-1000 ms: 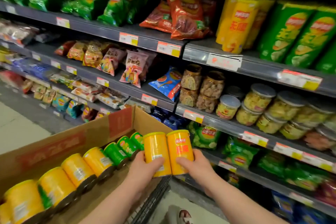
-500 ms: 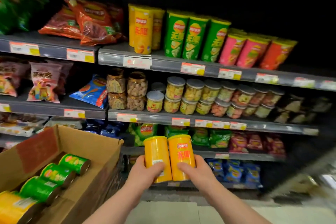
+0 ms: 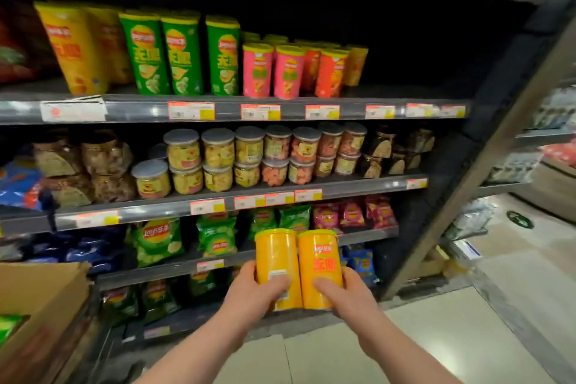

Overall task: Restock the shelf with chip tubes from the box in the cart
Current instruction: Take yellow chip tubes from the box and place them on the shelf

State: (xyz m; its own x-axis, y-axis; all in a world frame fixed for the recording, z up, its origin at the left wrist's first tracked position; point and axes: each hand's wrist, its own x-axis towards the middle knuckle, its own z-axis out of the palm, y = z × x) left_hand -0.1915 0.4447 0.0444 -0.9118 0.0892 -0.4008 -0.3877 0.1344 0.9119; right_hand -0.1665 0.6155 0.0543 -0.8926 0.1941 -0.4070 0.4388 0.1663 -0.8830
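Left hand point(image 3: 253, 294) and right hand point(image 3: 346, 291) still grip tubes point(image 3: 276, 254); box point(image 3: 40, 293) shifted left.

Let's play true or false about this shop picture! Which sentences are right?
1. The left hand holds a yellow tube. True.
2. The right hand holds a green tube. False: the right-hand tube is yellow too.
3. The two held tubes are upright, side by side. True.
4. The green tubes on the shelf lie flat. False: they stand upright.
5. The pink tubes stand left of the green ones. False: they stand to the right.
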